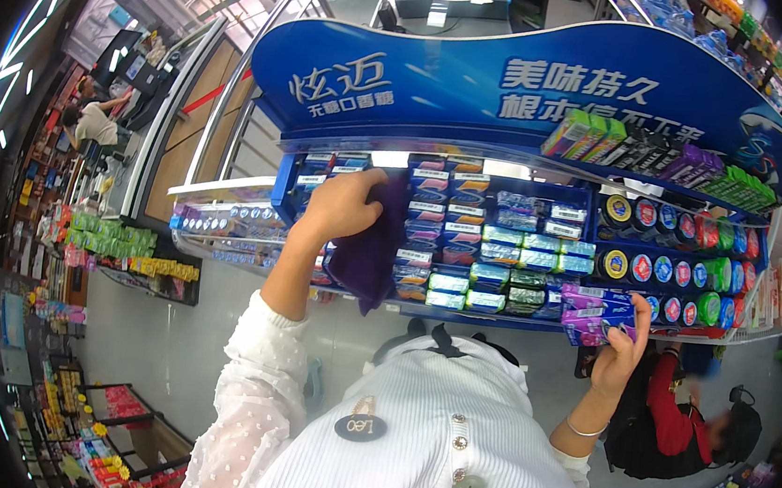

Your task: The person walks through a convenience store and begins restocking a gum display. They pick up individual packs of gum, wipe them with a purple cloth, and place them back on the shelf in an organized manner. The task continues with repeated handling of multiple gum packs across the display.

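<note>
My left hand (pixel 344 204) grips a dark purple cloth (pixel 370 259) that hangs over the left part of a blue chewing-gum display rack (pixel 346 123). In my right hand (pixel 619 351) are several purple and blue gum packs (pixel 596 313), held together at the rack's front edge. Beside the cloth stand stacked gum packs (pixel 467 198) in blue and orange wrappers, with pale green packs (pixel 502 244) to their right. Round gum tubs (pixel 641 268) with coloured lids fill the rack's right side. The cloth hides some of the compartments behind it.
Upright green, black and purple gum boxes (pixel 653 156) line the rack's top shelf. A metal-framed counter (pixel 176 131) stands at the left, with a person (pixel 96 120) beyond it. Another person in red and black (pixel 681 420) is at the lower right. Snack shelves (pixel 109 238) stand at the left.
</note>
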Available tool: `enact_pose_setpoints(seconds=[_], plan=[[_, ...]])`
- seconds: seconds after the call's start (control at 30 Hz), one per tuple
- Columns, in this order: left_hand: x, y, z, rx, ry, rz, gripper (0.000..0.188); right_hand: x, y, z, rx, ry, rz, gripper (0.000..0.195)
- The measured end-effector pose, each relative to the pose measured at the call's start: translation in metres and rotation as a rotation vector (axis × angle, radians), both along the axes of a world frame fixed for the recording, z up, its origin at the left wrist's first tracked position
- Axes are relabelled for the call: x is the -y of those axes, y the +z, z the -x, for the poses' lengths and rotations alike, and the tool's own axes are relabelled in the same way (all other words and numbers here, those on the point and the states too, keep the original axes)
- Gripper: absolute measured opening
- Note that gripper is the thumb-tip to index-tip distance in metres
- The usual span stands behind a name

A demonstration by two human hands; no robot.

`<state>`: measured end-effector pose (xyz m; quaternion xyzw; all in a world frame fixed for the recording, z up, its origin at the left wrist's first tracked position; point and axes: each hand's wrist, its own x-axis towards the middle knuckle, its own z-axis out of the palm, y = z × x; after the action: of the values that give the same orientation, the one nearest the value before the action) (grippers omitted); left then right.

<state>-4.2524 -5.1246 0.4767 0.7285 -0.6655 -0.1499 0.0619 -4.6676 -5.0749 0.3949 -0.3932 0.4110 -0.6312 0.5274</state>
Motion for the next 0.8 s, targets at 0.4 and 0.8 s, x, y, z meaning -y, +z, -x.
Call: enact_pose_setpoints(seconds=[0.4, 0.8], plan=[[-0.076, -0.032, 0.037, 0.040, -0.125, 0.057, 0.044, 0.029, 0.005, -0.008, -0.024, 0.113, -0.051, 0.063], [-0.035, -0.058, 0.041, 0.457, -0.130, -0.303, 0.042, 0.012, 0.009, -0.006, 0.019, 0.055, -0.066, 0.065]])
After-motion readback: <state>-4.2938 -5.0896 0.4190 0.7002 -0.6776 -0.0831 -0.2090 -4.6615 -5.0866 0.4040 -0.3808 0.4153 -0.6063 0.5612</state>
